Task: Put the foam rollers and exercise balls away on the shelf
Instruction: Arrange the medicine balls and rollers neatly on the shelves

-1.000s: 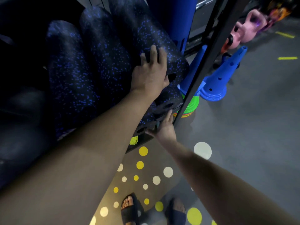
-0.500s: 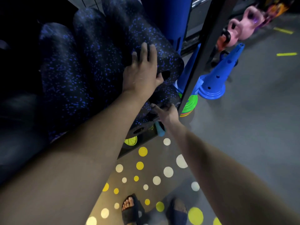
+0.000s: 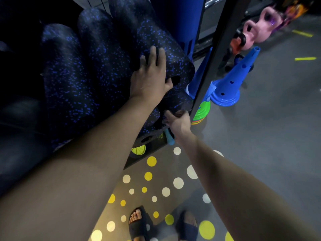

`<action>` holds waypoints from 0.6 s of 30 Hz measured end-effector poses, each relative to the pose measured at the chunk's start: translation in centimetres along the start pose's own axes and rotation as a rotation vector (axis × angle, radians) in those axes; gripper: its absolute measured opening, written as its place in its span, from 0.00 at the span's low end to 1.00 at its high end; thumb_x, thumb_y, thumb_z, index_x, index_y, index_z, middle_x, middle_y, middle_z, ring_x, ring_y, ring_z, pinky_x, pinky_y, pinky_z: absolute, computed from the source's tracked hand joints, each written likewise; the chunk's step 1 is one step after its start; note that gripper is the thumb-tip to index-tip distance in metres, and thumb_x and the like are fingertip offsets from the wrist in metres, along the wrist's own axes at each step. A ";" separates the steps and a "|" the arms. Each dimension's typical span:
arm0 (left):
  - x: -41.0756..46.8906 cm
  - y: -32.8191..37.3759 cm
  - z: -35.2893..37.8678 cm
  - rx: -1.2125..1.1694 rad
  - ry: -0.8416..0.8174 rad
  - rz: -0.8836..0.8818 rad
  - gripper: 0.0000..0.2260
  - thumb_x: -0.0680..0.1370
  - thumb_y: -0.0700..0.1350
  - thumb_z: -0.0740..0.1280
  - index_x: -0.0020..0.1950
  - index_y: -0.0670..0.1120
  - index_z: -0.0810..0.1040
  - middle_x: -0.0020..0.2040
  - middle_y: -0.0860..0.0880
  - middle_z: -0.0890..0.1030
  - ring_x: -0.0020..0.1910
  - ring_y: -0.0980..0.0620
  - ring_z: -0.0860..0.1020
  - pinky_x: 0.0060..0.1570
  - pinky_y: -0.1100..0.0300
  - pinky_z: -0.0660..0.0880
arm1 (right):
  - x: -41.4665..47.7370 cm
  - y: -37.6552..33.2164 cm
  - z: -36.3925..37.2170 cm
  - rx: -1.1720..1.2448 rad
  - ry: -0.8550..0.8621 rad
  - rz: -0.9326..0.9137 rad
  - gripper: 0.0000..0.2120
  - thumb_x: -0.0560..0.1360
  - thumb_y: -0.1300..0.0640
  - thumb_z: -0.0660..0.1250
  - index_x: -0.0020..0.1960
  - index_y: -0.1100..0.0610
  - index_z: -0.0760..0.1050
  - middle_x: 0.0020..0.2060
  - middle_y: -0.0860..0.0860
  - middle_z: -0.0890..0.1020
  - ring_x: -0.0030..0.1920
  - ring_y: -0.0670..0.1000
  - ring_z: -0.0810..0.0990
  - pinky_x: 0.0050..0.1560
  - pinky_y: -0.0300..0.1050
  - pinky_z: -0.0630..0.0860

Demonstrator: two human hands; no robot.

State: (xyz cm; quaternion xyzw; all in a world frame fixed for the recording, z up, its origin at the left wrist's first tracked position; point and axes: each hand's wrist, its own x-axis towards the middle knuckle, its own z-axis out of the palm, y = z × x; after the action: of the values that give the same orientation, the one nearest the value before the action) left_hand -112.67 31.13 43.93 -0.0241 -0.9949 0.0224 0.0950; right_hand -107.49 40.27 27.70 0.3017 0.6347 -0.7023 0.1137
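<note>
Several black foam rollers with blue speckles lie side by side on the dark shelf, ends toward me. My left hand [image 3: 151, 79] rests on the rightmost upper roller [image 3: 156, 37], fingers stretched along it and thumb by the hole in its end. Below it, a lower roller [image 3: 178, 101] sticks out beside the black shelf post [image 3: 213, 54]. My right hand [image 3: 179, 122] grips that roller's end from underneath, fingers curled against it. No exercise balls are in view.
Right of the post stand a blue cone [image 3: 232, 79], a stack of green discs [image 3: 201, 113] and pink kettlebells [image 3: 260, 30]. A tall blue roll [image 3: 180, 20] stands behind the rollers. My sandalled feet [image 3: 139, 221] are on a dotted floor mat [image 3: 151, 176].
My right hand rose from the shelf's lower edge to the lower roller's end and curled onto it. The left hand stayed on the upper roller.
</note>
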 end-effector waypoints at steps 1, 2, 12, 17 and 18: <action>0.0 0.0 -0.1 -0.008 0.001 -0.002 0.38 0.78 0.56 0.69 0.82 0.43 0.58 0.81 0.42 0.60 0.76 0.36 0.67 0.53 0.42 0.79 | 0.0 0.6 0.4 -0.031 0.014 -0.005 0.29 0.56 0.41 0.77 0.46 0.52 0.66 0.44 0.61 0.82 0.42 0.63 0.84 0.46 0.64 0.83; 0.0 0.0 -0.1 -0.012 -0.001 -0.006 0.38 0.78 0.56 0.69 0.82 0.43 0.57 0.82 0.42 0.60 0.76 0.36 0.66 0.54 0.42 0.79 | 0.0 1.0 0.6 -0.044 0.028 -0.011 0.28 0.56 0.40 0.78 0.45 0.49 0.66 0.45 0.61 0.82 0.45 0.64 0.85 0.47 0.66 0.82; 0.0 0.3 -0.4 0.002 -0.046 0.020 0.37 0.79 0.56 0.68 0.82 0.43 0.56 0.82 0.42 0.58 0.76 0.37 0.65 0.56 0.44 0.78 | 0.1 3.2 -4.1 -0.217 0.032 -0.021 0.35 0.51 0.35 0.84 0.49 0.49 0.74 0.45 0.51 0.86 0.47 0.55 0.87 0.52 0.60 0.84; 0.0 0.2 -0.4 -0.004 -0.046 0.021 0.38 0.78 0.56 0.69 0.81 0.43 0.57 0.82 0.42 0.59 0.75 0.37 0.67 0.56 0.45 0.78 | -2.3 3.6 -3.7 -0.221 0.036 -0.062 0.34 0.57 0.37 0.82 0.56 0.51 0.76 0.48 0.45 0.87 0.51 0.46 0.86 0.56 0.51 0.82; 0.0 0.2 -0.4 -0.007 -0.046 0.022 0.38 0.78 0.56 0.69 0.81 0.43 0.57 0.82 0.42 0.59 0.74 0.37 0.67 0.55 0.45 0.78 | -3.3 4.0 -3.6 -0.266 0.042 -0.060 0.34 0.57 0.38 0.81 0.57 0.52 0.76 0.49 0.44 0.86 0.51 0.46 0.85 0.53 0.49 0.81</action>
State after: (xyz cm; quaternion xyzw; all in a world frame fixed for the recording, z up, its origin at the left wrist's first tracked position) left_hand -112.60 31.31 44.29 -0.0348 -0.9966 0.0205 0.0716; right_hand -101.69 42.37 26.29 0.2795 0.7331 -0.6086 0.1182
